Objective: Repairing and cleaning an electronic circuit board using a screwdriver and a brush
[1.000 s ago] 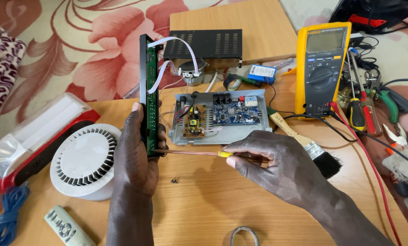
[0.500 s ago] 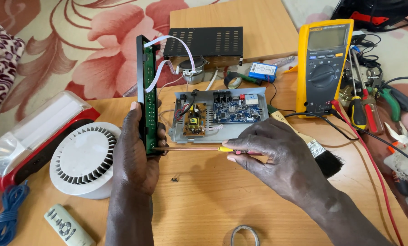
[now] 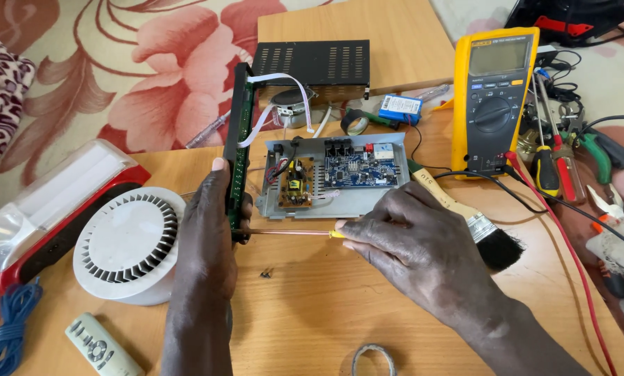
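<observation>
Wooden tabletop (image 3: 312,306): light brown, carries the whole work area.
Left hand (image 3: 211,230): closed around the long black front panel with a green circuit strip (image 3: 238,139), holding it upright on its long edge, left of the tabletop's centre.
Right hand (image 3: 413,237): fingers pinched shut on the yellow handle of a thin copper-coloured screwdriver (image 3: 291,232); shaft lies level, tip at the panel's lower end beside the left fingers.
Open grey metal chassis with blue and tan circuit boards (image 3: 336,177): flat at the centre, just right of the panel, joined to it by a white ribbon cable (image 3: 273,104).
Yellow multimeter (image 3: 493,97): propped toward the right edge, red and black leads trailing.
Black-bristled paintbrush (image 3: 475,226): just behind the right hand.
White round vented fan cover (image 3: 127,240): at the left edge.
Black vented cover (image 3: 312,63): far side.
</observation>
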